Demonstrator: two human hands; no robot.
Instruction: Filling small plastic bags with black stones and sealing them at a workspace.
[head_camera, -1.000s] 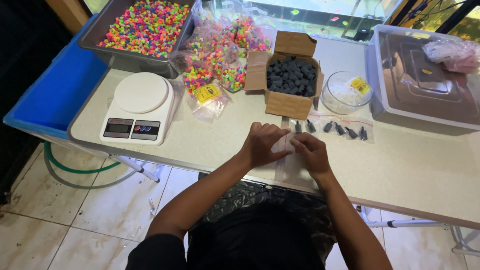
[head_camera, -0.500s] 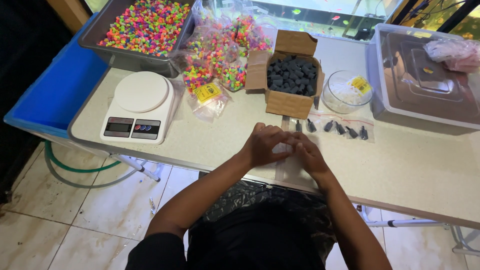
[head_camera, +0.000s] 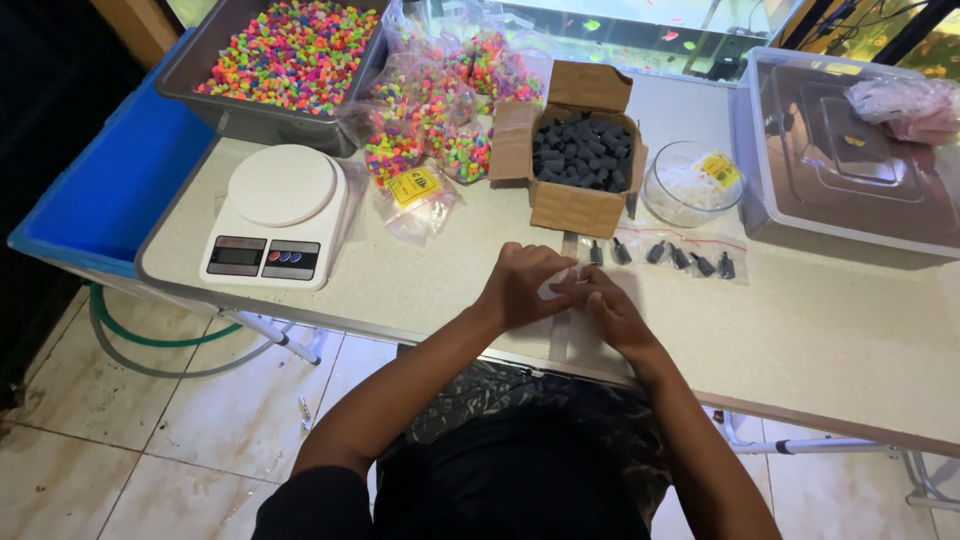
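My left hand (head_camera: 522, 285) and my right hand (head_camera: 608, 305) meet at the near edge of the speckled table (head_camera: 820, 330). Together they pinch a small clear plastic bag (head_camera: 556, 287); more clear bags (head_camera: 572, 335) lie flat under them. What the pinched bag holds is hidden by my fingers. Just beyond my hands lies a row of several small dark cylinders in clear bags (head_camera: 665, 255). Behind that row stands an open cardboard box (head_camera: 575, 160) full of the same dark cylinders.
A white kitchen scale (head_camera: 275, 215) sits at the left. Bags of neon gravel (head_camera: 440, 120) and a grey tray of it (head_camera: 285, 60) lie behind. A glass bowl (head_camera: 690, 185), a lidded clear bin (head_camera: 850, 160) and a blue tub (head_camera: 110, 190) flank them.
My hands have drawn slightly closer together over the small bag, fingers shifting on it. Everything else on the table is unchanged.
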